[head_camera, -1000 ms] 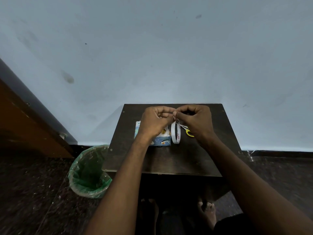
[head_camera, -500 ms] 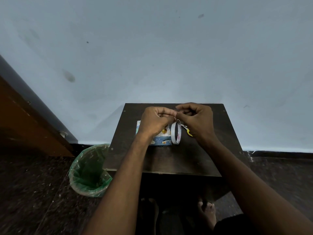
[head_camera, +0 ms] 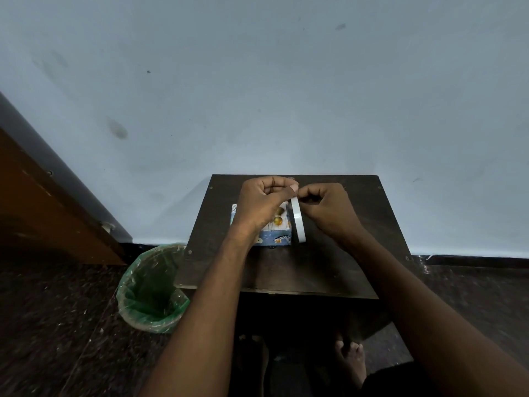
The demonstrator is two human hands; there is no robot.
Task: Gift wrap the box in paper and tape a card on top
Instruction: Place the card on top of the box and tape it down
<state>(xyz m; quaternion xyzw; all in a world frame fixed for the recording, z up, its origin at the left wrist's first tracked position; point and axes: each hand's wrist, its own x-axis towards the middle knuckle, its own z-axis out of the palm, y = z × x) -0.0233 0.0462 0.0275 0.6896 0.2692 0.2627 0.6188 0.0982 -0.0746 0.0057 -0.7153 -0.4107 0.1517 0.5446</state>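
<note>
**Both hands working at a tape roll over the wrapped box**

A person is standing at a small dark table [head_camera: 286, 267] that is sitting against a pale wall [head_camera: 257, 96]. The left hand [head_camera: 262, 206] is hovering over a wrapped box [head_camera: 274, 237], fingers curled, thumb tip meeting the top of a white tape roll [head_camera: 297, 222]. The right hand [head_camera: 326, 209] is pinching at the same spot on the roll, which is hanging on edge just beside the box's right side. The box is lying near the middle of the table, toward its far edge. A green-lined bin [head_camera: 151, 290] is standing on the floor beside the table's near left corner. Bare feet [head_camera: 350, 356] are showing under the near edge.
</note>
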